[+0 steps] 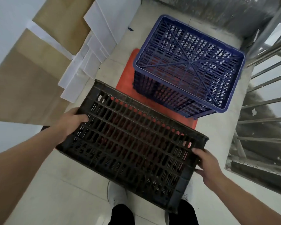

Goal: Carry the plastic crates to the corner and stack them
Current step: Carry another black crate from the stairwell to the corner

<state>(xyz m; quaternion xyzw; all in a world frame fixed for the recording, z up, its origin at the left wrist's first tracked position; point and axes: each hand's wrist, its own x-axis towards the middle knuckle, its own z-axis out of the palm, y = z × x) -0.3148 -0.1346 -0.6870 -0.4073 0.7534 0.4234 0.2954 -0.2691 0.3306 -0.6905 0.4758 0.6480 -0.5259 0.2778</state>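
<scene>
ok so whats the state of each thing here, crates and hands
black crate: off the floor, tilted, held at both ends
blue crate: upright, empty, resting on the orange crate
orange crate: on the floor, partly covered by the blue crate
left hand: gripping the black crate's left end
right hand: gripping its right end

Flat, rather dim daylight comes from beyond the right hand (206,164), where gaps in the railing (266,75) glow pale. Shadows are soft and weak. Motion blur smears the grey wall (217,13) far ahead of both hands. The black crate (128,143) between the right and left hand (71,122) looks sharper. Wide-angle stretch bows the edges.
</scene>
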